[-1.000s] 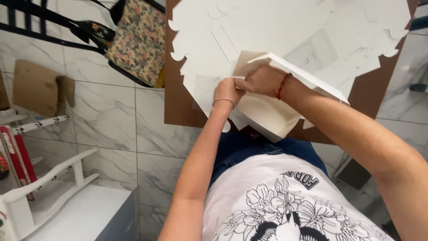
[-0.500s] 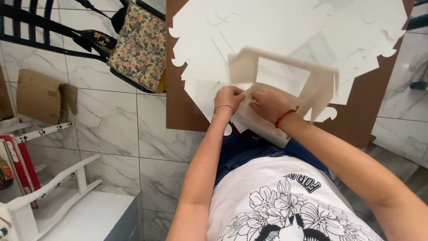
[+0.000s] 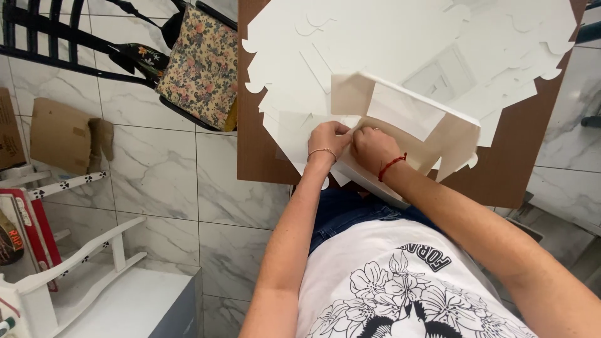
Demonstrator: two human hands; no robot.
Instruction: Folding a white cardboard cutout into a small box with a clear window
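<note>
White cardboard crowded a brown table while two hands pinched a half-folded box.

Brown wooden table [image 3: 519,156] carried a spread of flat white die-cut cardboard sheets [image 3: 375,37] with scalloped edges, which lay under and behind the work; a floral fabric bag [image 3: 200,62] hung on a black metal chair [image 3: 56,37] to the left, and a white wooden stool [image 3: 81,263] stood on the grey-veined marble tile floor [image 3: 156,181] near a flattened brown cardboard piece [image 3: 62,134]. The half-folded white cardboard box [image 3: 407,119] stood at the table's near edge, its walls raised and its tan inside showing. The left hand [image 3: 328,141], with a thin bracelet, had fingers pressed together, pinching the box's near-left corner flap. The right hand [image 3: 372,150], with a red cord on the wrist, was curled shut just beside it, touching it, gripping the same edge.
</note>
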